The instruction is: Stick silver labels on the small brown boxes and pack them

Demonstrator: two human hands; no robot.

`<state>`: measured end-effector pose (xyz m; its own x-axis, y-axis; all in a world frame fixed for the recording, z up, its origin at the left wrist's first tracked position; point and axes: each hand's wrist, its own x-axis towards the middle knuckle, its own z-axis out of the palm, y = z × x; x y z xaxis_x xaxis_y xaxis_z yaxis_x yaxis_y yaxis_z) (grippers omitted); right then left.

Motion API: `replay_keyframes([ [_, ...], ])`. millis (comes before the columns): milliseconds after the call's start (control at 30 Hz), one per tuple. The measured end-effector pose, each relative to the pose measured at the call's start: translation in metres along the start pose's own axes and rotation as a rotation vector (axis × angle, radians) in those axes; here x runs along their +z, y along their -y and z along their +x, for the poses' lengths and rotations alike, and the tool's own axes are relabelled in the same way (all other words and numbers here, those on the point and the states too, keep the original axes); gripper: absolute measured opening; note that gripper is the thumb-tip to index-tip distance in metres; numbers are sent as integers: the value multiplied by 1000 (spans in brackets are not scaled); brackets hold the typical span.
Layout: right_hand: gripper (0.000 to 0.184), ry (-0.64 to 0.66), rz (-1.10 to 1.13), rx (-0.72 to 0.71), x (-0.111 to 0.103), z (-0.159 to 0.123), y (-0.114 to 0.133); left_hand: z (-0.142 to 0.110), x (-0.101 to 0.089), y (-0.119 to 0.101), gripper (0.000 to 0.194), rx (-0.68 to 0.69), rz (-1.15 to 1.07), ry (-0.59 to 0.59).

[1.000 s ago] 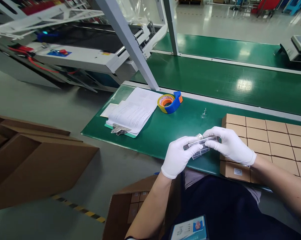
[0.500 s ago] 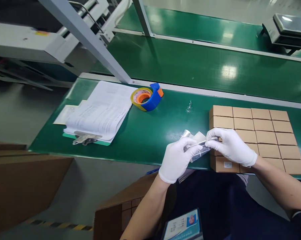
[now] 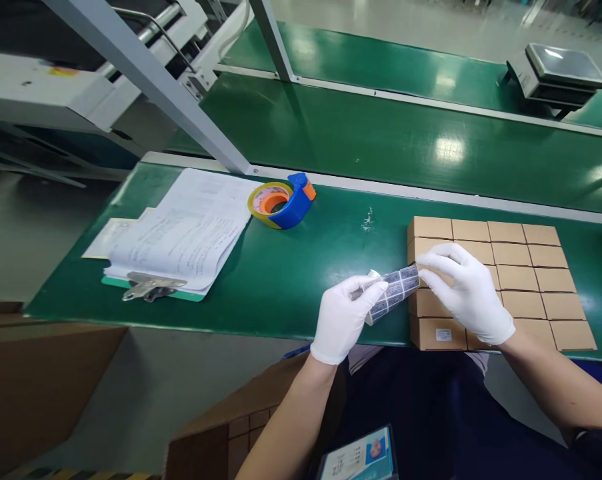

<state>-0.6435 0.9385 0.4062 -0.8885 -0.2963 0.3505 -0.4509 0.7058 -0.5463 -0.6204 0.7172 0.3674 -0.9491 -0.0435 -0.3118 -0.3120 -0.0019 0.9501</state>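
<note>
My left hand (image 3: 341, 317), in a white glove, pinches a curled sheet of labels (image 3: 391, 293) printed in dark blocks with pale gaps. The sheet's left end is partly covered by my thumb and fingers. My right hand (image 3: 463, 290), also gloved, has thumb and forefinger closed at the sheet's right end; whether a single label is between them is too small to see. Under and beside that hand stand rows of small brown cardboard boxes (image 3: 523, 280), packed tightly together. The nearest left box bears a white label (image 3: 443, 335).
A clipboard with papers (image 3: 181, 227) lies on the left of the green table (image 3: 291, 287). A blue tape dispenser (image 3: 293, 205) with yellow tape sits near the back ledge. A grey post (image 3: 155, 83) slants up there. Beyond is a scale (image 3: 561, 73); an open carton (image 3: 221, 413) stands below.
The label sheet has turned so its printed face shows more fully. My right hand is a little higher, at the sheet's right end. The whole view has shifted slightly.
</note>
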Motion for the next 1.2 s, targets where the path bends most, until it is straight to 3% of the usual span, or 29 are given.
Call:
replay_keyframes([
  [300, 17, -60, -134, -113, 4, -9, -4, 1, 4, -10, 36, 26, 14, 92],
  [467, 22, -154, -97, -166, 4, -16, 4, 4, 5, -12, 35, 3, 10, 109],
  [633, 44, -61, 22, -106, 8, -9, 16, 4, 6, -9, 29, 61, -26, 170],
  [733, 48, -48, -6, -82, 14, -6, 19, 3, 6, -11, 28, 66, -3, 203],
  [900, 54, -205, -48, -231, 21, -11, 20, 7, 4, -15, 32, 16, 64, 221],
  [1100, 58, -183, 89, -120, 32, -6, 29, 11, 1, -18, 31, 30, 95, 306],
  [1200, 60, -168, 59, -86, 41, -1, 28, 14, -1, -20, 27, -49, 31, 369],
])
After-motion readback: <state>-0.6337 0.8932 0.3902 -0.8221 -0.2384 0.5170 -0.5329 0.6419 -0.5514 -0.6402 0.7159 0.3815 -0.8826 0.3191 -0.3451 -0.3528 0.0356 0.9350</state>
